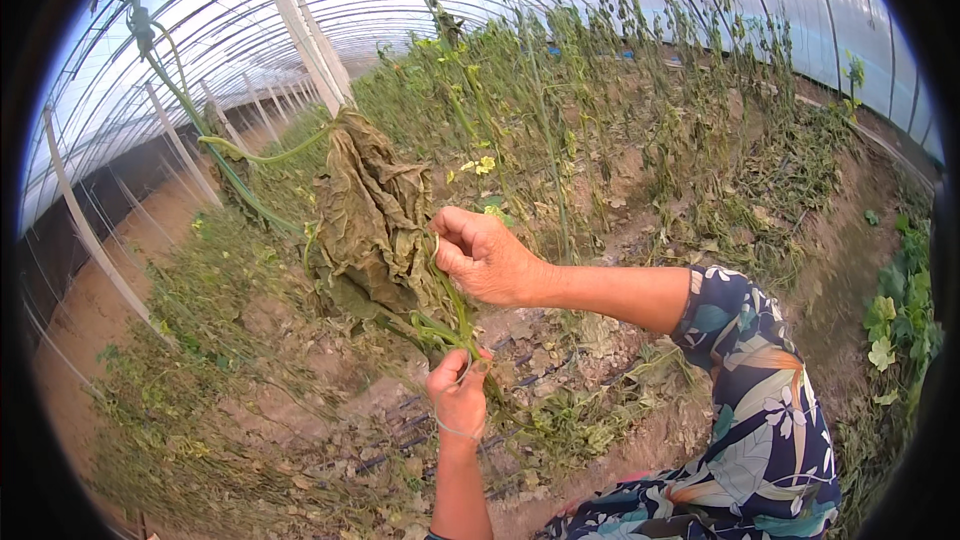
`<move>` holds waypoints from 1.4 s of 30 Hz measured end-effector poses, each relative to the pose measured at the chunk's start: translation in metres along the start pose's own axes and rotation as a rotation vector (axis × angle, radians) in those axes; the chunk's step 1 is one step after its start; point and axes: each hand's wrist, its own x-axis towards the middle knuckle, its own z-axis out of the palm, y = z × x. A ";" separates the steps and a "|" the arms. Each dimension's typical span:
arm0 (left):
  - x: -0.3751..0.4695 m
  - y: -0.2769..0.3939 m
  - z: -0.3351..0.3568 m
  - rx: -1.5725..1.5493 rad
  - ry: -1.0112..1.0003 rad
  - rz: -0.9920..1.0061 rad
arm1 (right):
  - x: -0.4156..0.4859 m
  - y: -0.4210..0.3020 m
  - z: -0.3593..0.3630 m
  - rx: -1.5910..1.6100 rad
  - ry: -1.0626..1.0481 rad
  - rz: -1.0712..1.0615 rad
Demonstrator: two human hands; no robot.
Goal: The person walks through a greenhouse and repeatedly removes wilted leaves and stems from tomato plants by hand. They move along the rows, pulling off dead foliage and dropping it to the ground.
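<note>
A large withered brown leaf (371, 202) hangs in front of me on a climbing vine with a green stem (251, 195). My right hand (487, 259) is at the leaf's right edge, thumb and forefinger pinched on a thin greenish strand of the vine. Below it, my left hand (459, 397) grips the lower green vine stem (461, 315) between thumb and fingers. A thin pale string (450, 427) loops round the left hand and wrist. The tips of the left fingers are partly hidden by the stem.
Rows of wilted vines (585, 90) climb strings behind the hands. Slanting pale posts (296, 22) stand at the left under a hooped plastic cover. Dark drip lines (540, 375) and dry leaves lie on the soil below. Green leafy plants (900, 300) grow at the right edge.
</note>
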 end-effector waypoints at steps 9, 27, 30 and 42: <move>-0.006 -0.068 -0.013 0.198 0.005 -0.023 | -0.032 0.028 -0.002 -0.243 -0.095 0.059; -0.037 -0.171 -0.034 0.695 -0.128 0.051 | 0.074 0.104 -0.140 -0.736 0.854 -0.069; -0.046 -0.183 -0.035 0.893 -0.160 0.046 | 0.117 0.093 -0.224 -1.635 0.387 0.107; -0.109 -0.265 -0.093 1.261 -0.095 -0.282 | 0.109 0.085 -0.285 -1.439 0.475 0.189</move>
